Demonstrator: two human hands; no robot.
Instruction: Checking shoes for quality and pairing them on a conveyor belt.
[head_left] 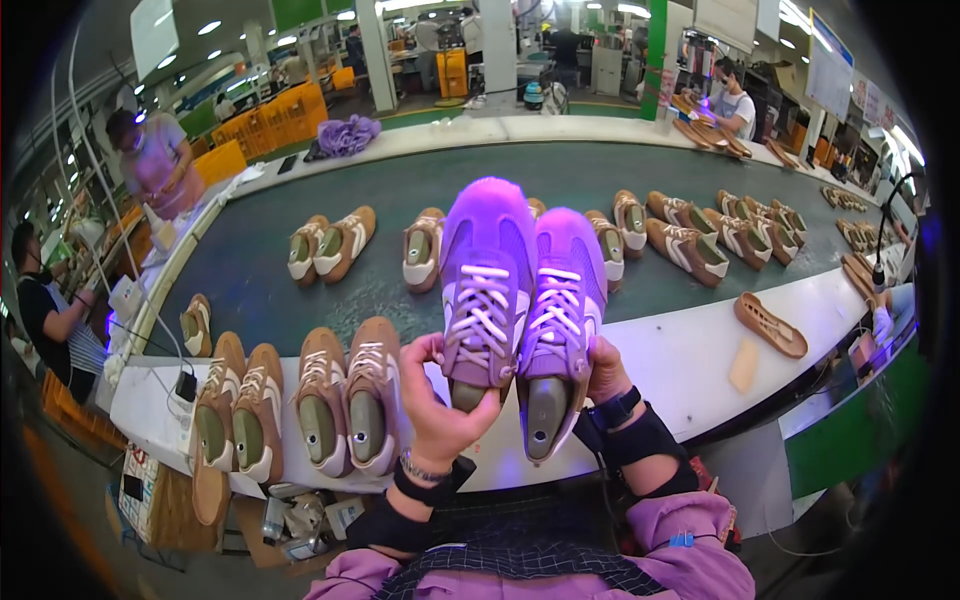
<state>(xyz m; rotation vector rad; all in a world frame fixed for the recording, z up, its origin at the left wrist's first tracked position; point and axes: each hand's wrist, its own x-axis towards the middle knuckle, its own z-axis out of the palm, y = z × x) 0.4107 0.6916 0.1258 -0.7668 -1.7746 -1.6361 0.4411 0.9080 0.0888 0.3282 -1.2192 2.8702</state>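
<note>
My left hand (442, 420) is closed round the heel end of a tan sneaker (490, 240). My right hand (608, 370) grips its partner, another sneaker (566, 260), by the outer heel side. Held side by side, toes pointing away, both shoes have white laces and grey-green shoe lasts inside. Purple light tints their toes and uppers. To the left of my left hand, several like sneakers (372, 390) stand in pairs on the white table edge (640, 370); these too have lasts in them.
Beyond the white edge runs a green conveyor belt (400, 165) carrying more sneakers (685, 250). A tan sole (770, 325) and a beige piece (743, 365) lie at right. Purple cloth (347, 135) sits on the far ledge. Co-workers (150, 160) stand at left and far right.
</note>
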